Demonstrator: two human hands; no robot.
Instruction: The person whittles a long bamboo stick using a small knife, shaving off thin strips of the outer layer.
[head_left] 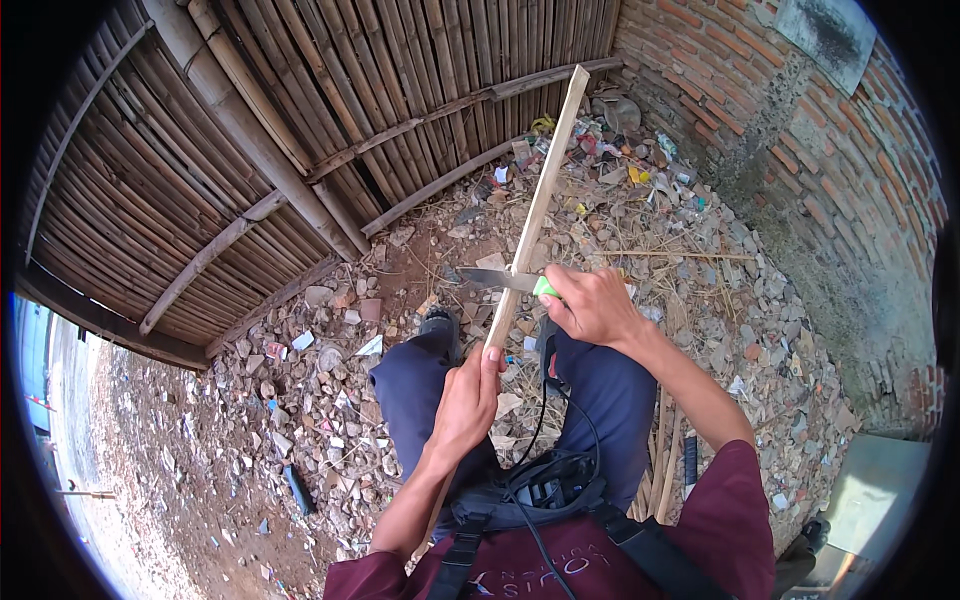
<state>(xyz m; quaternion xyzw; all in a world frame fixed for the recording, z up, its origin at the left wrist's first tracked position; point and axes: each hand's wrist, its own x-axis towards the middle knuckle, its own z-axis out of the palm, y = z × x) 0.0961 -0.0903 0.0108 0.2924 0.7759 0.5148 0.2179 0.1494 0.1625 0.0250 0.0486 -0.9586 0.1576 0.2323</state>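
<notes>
A long, pale wooden slat point(546, 190) slants up and away from me between my knees. My left hand point(466, 405) is closed round its near part, thumb along the top. In my right hand point(598, 305) is a knife point(484, 277) with a bright green handle and a dark blade. The blade lies across the slat, a short way beyond my left hand, with its tip pointing left. My right fingers cover most of the knife's handle. Part of the slat's near end is hidden by my left hand and forearm.
Ahead and left stands a bamboo-slat wall point(400, 90); on the right is a brick wall point(820, 170). Rubble and litter point(330, 400) cover the ground. A dark cylindrical object point(297, 490) lies at left. Wooden sticks point(664, 460) and a black-handled tool point(690, 460) lie beside my right leg.
</notes>
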